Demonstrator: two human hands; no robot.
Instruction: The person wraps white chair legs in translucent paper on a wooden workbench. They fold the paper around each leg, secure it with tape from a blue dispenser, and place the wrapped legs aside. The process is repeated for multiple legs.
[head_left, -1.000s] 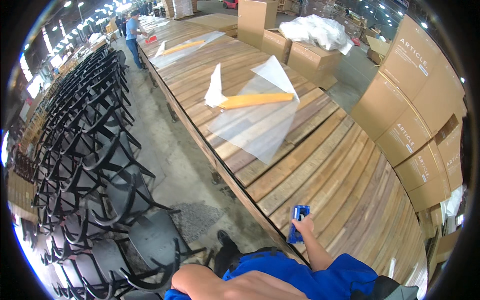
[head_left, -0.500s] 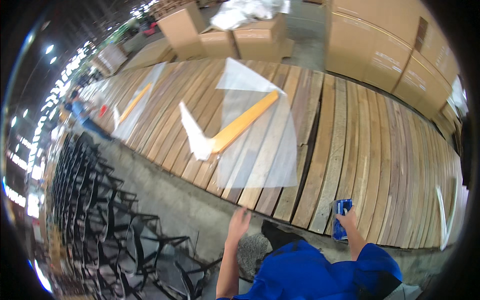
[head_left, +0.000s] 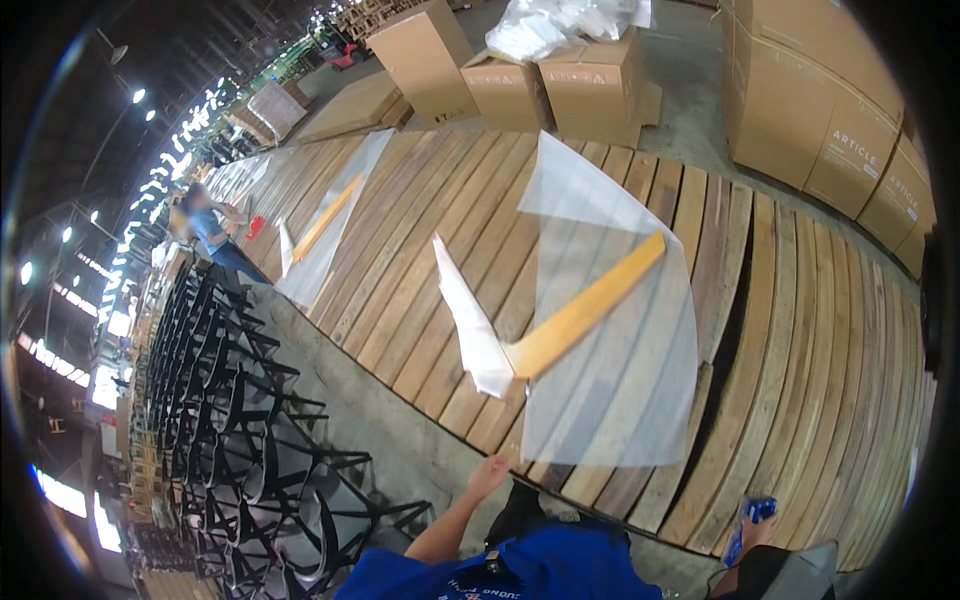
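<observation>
Your fingers (head_left: 766, 522) on the right hand (head_left: 760, 531) close around a blue handheld tool (head_left: 735, 547), which sits in your grip low at the right, over the near edge of a long brown wooden-plank counter (head_left: 790, 400). Part of the tool is hidden behind your hand, so you cannot make out its full shape. Your left hand (head_left: 487, 478) has its fingers loosely bent at the counter's near edge; whether they touch the wood or hold anything small, you cannot tell.

Ahead of your left hand lies an orange, flat, bar-shaped piece (head_left: 590, 305), slanting away to the right across a translucent white thin sheet (head_left: 610, 415). At the bar's near end, a white-wrapped pointed limb (head_left: 468, 330) meets it in a V, resting mostly on the bare planks to the left of the sheet. The sheet's near left corner is just beside your left fingers, while the bar is farther off, apart from both your hands. A dark gap (head_left: 742, 300) between planks runs between the sheet and your blue tool.

Farther along the counter to your left, a second orange bar (head_left: 330, 215) lies on another translucent sheet (head_left: 352, 225), near a person in a blue top (head_left: 207, 222). Rows of black chairs (head_left: 265, 480) stand to your left, and brown cardboard boxes (head_left: 590, 95) stand beyond the far edge.
</observation>
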